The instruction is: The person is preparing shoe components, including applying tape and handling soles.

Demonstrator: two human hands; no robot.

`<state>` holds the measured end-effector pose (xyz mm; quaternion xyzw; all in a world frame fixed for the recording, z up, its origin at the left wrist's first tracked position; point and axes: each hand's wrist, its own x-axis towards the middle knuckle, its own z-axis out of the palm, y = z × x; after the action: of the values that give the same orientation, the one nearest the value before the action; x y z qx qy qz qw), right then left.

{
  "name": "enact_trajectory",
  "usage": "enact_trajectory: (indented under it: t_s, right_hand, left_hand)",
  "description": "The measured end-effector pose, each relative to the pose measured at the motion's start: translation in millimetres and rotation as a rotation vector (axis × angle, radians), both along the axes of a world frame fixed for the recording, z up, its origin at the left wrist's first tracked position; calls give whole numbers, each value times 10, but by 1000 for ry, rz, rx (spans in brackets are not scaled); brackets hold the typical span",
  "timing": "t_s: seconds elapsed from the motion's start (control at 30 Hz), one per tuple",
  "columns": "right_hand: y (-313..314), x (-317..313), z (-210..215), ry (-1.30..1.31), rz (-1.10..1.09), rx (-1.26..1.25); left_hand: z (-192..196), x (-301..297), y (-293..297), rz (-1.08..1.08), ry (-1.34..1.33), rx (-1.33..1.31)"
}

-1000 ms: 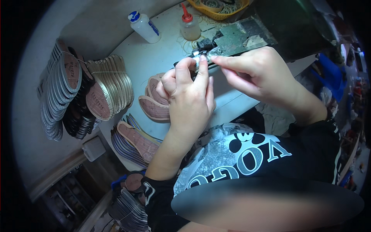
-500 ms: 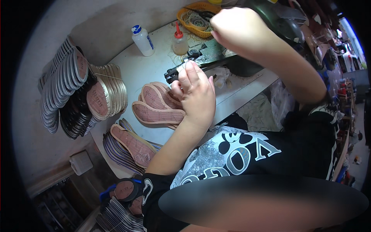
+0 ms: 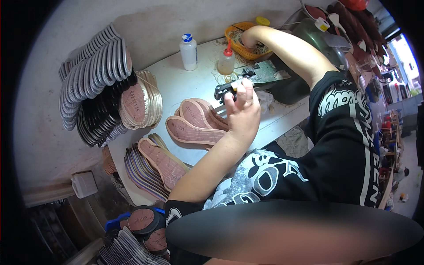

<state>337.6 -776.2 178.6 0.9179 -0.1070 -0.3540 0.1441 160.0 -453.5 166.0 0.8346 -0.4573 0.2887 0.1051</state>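
Note:
My left hand [image 3: 242, 110] is at a small black metal mechanism [image 3: 224, 92], which belongs to the green machine [image 3: 300, 62] on the white table. Its fingers are curled together, and a small pale bit shows at the fingertips, too small to name. My right hand [image 3: 251, 39] reaches into an orange plastic basket [image 3: 236, 30] of tangled cords and thin bands at the back. The basket and its contents hide those fingertips. Just left of my left hand lie several brown insoles with pale edging [image 3: 190, 130], overlapping on the table.
A white bottle with a blue cap [image 3: 189, 53] and a red-tipped squeeze bottle [image 3: 226, 61] stand behind the machine. Bundled silver, black and gold insoles [image 3: 95, 75] stack up at left. Another insole pile [image 3: 159, 163] lies at the front edge. A white jug [image 3: 84, 184] sits below.
My right hand has come down from above the machine into the basket. My left hand stays at the mechanism. The whole view has shifted.

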Motion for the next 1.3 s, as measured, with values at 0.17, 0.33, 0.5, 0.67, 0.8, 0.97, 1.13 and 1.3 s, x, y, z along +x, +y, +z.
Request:
enact_trajectory:
  t_s: [0.17,0.33,0.5,0.67,0.8,0.97,1.13,1.3]
  right_hand:
    - [287,-146,229,-102,24,81]
    - [-180,-80,609,-245,-181,284]
    - [153,-424,904,-887,-121,860]
    - [904,-1139,1191,-862,-132,1139]
    - [1390,-2001,1389,-1042,-43,1312]
    - [1596,-2790,1221,-1226,-71,1518]
    - [1666,-3099,820,-1285,-433,1776]
    - [1674,-3102,728,-1285,-412,1754]
  left_hand:
    - [3,26,0,13,5,2]
    - [85,-27,-28,-8,6,-15]
    - [113,119,91,29,206,-136]
    - [151,186,296,60,233,-167]
    - [147,205,370,97,199,-123]
    - [172,138,270,156,165,-106]
    - [92,135,185,144,106,-56]
    - [138,28,90,160,121,3]
